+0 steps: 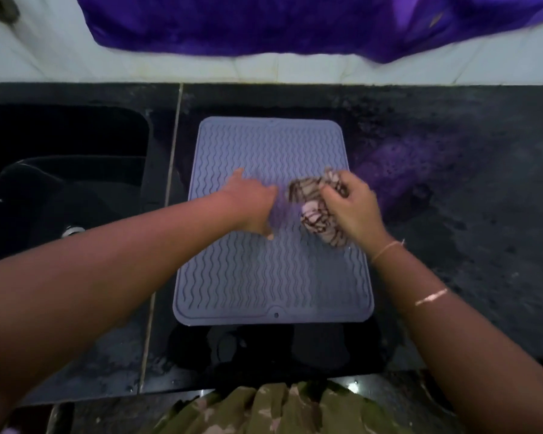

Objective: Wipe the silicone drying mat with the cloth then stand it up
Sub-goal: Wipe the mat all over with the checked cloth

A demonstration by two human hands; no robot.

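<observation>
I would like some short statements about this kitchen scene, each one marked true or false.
1. The grey ridged silicone drying mat lies flat on the black stone counter. True.
2. The left hand holds the cloth. False: the right hand grips the crumpled brown-and-white patterned cloth.
3. The sink is to the right of the mat. False: it is to the left.
4. The left hand is on the mat, fingers spread. True.

A grey-blue rectangular silicone drying mat (pixel 273 277) with wavy ridges lay flat mid-frame; a bunched brown-and-white patterned cloth (pixel 314 211) rested on its right-centre.
</observation>
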